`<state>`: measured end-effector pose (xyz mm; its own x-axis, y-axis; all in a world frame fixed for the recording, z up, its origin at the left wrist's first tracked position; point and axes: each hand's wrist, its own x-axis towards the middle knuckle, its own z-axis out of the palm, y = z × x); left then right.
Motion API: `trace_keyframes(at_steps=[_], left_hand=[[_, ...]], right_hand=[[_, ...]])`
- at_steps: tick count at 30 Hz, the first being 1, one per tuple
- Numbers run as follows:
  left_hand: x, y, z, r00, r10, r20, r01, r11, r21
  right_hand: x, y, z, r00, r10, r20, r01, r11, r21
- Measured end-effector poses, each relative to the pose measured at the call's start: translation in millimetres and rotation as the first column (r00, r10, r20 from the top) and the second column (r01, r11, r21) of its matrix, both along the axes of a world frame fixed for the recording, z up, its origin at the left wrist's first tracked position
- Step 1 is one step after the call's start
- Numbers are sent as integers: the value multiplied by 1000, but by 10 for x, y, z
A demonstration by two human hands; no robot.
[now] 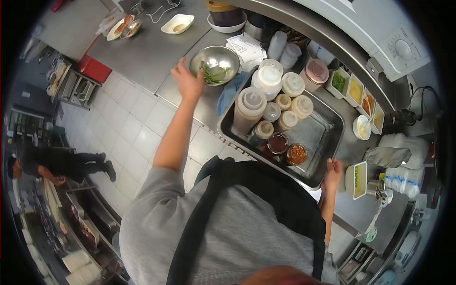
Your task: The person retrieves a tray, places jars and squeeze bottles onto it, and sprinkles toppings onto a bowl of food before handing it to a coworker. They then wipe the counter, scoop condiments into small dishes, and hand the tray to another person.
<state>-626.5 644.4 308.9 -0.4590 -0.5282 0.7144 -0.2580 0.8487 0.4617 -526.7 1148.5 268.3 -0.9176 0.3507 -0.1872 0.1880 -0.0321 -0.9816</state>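
My left hand [188, 81] is at the left side of a steel mixing bowl [221, 54], fingers apart; one fingertip seems to meet the rim. Long green vegetable pieces [213, 74] lie inside the bowl. At the near right corner of a deep metal tray [327, 142], my right hand [332, 174] is closed at the rim, its fingers partly hidden. The tray carries several squeeze bottles [250, 103], a jar of dark red sauce [277, 144] and a jar of chili flakes in oil [297, 154]. The tray's near edge overhangs the counter, close to my body.
A blue cloth [232, 94] and paper slips [247, 49] lie between bowl and tray. Containers of chopped toppings [339, 81] line the back right. A white dish [177, 24] sits at the far left of the counter. Another person [57, 164] stands across the tiled floor.
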Motion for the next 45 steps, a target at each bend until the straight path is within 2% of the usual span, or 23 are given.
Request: trace_keyframes(at_steps=[3, 5, 6, 10, 14, 15, 16, 19, 21, 23, 24, 30, 33, 34, 35, 36, 38, 39, 41, 42, 43, 44, 45], left_hand=[[-221, -672, -416, 946, -238, 220, 70, 813, 578], [-266, -879, -469, 943, -304, 134, 81, 603, 794], [-285, -955, -496, 938, -335, 89, 86, 474, 876], [-268, -1513, -687, 928, -360, -99, 212, 290, 933], [-300, -2005, -652, 945, -254, -205, 290, 368, 883], [-359, -2272, -788, 955, -257, -148, 253, 443, 860], [-353, -2290, -687, 965, -243, -102, 211, 480, 852], [-435, -2563, -709, 955, -249, -159, 233, 306, 923], [-501, -2640, -704, 961, -250, -118, 199, 331, 922], [-504, -2644, -787, 929, -311, -202, 301, 314, 900], [-500, -2577, -716, 933, -319, -167, 274, 328, 904], [-544, -2385, -781, 939, -319, -126, 239, 346, 907], [-477, -2228, -618, 946, -305, -111, 210, 314, 926], [-444, -2212, -536, 959, -257, -116, 206, 359, 910], [-395, -2201, -438, 971, -206, -123, 199, 402, 894], [-308, -2154, -330, 980, -152, -131, 187, 445, 876], [-90, -2028, 40, 960, -74, -271, 249, 669, 700], [2, -2017, 191, 925, -66, -373, 275, 795, 541], [168, -1872, 561, 860, -108, -499, 232, 953, 193], [287, -1674, 804, 841, -139, -522, 175, 984, 20], [393, -1311, 1028, 746, -207, -633, 289, 957, 26], [456, -1016, 1239, 631, -258, -731, 398, 917, 20], [563, -676, 1409, 601, -313, -736, 419, 907, -43]], right_hand=[[-42, -344, 38, 1000, 7, -2, -7, 999, -33], [-49, -519, 21, 1000, 9, -17, -9, 999, -45], [-65, -622, 12, 1000, 0, -21, -1, 999, -33], [-58, -931, -15, 1000, -14, 14, 14, 1000, 28], [-120, -1155, -158, 998, -39, -39, 41, 997, 61], [-159, -1199, -247, 995, -84, -52, 87, 994, 67], [-140, -1276, -41, 1000, -18, -23, 23, 980, 195], [-200, -1470, -90, 990, -129, -64, 142, 950, 278], [-238, -1548, -137, 986, -137, -98, 162, 928, 335], [-254, -1569, 5, 991, -135, -23, 136, 958, 251], [-286, -1612, -1, 987, -154, -44, 160, 940, 301], [-396, -1582, -111, 996, -91, -3, 91, 983, 161], [-215, -1304, 450, 976, 171, 136, -183, 980, 79], [-178, -1006, 408, 968, 249, 35, -251, 946, 208], [-245, -612, 112, 984, 161, -72, -78, 767, 637], [-104, -215, 404, 999, 52, -5, -31, 663, 748], [113, 632, 633, 986, -10, -164, 151, 447, 882], [226, 1061, 646, 978, -178, -108, 157, 289, 944], [405, 1998, 396, 935, -202, -291, 322, 143, 936], [438, 2119, 430, 926, -340, -165, 297, 381, 876], [487, 2300, 462, 900, -435, -8, 295, 598, 745], [503, 2357, 499, 862, -478, 167, 317, 766, 559], [508, 2400, 452, 871, -449, 199, 315, 821, 477]])
